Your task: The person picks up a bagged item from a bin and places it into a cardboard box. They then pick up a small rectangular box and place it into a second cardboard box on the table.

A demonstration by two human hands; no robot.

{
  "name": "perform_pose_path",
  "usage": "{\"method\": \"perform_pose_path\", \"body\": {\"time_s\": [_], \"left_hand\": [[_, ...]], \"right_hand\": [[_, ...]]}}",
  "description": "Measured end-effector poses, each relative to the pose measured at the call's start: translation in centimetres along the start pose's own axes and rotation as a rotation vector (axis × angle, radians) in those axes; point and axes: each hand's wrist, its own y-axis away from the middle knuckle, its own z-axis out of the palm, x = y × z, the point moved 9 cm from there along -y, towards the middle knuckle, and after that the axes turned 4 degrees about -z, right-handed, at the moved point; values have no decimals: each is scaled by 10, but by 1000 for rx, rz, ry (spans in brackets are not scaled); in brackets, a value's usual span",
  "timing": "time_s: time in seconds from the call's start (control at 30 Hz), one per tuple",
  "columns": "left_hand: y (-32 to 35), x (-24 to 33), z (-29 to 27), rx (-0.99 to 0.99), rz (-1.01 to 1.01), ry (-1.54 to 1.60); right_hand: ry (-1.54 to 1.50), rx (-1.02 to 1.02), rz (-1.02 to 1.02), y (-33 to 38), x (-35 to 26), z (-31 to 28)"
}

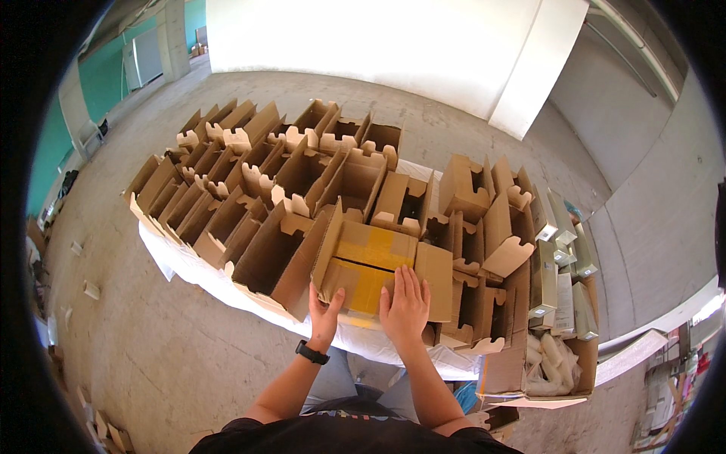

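Observation:
A cardboard box [352, 281] with wide yellow tape across it lies in front of me at the table's near edge. Its two top panels meet at a dark gap, and side flaps stand out left and right. At its near left corner, my left hand [325, 316] grips the edge, thumb on the near panel and fingers along the outer left side. My right hand [407, 309] rests flat on the right part of the same box, fingers stretched forward and thumb apart. Left of it stands an open, deep cardboard box [265, 253].
Many open cardboard boxes [302, 170] crowd the table, which has a white cover [197, 265]. At the right, a larger carton [505, 371] holds pale slim boxes [543, 280] and plastic-wrapped pieces [552, 363]. A white wall [363, 38] stands beyond the concrete floor [151, 325].

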Motion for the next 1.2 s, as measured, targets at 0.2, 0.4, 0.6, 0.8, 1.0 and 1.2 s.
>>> {"method": "perform_pose_path", "body": {"time_s": [0.2,0.4,0.6,0.8,1.0,1.2], "left_hand": [[-1,-5,-3,9,-12,-33],[-1,4,-2,23,105,-61],[-4,5,4,-100,55,-95],[-9,3,-5,-93,166,-187],[-12,3,-5,-163,199,-230],[-10,10,3,-291,136,-220]], "right_hand": [[-10,2,6,1,2,0],[-16,-5,5,-1,0,0],[-17,18,-5,0,2,-1],[-20,12,-6,-1,1,0],[-29,11,-5,0,1,0],[-22,-7,-6,-2,3,1]]}}
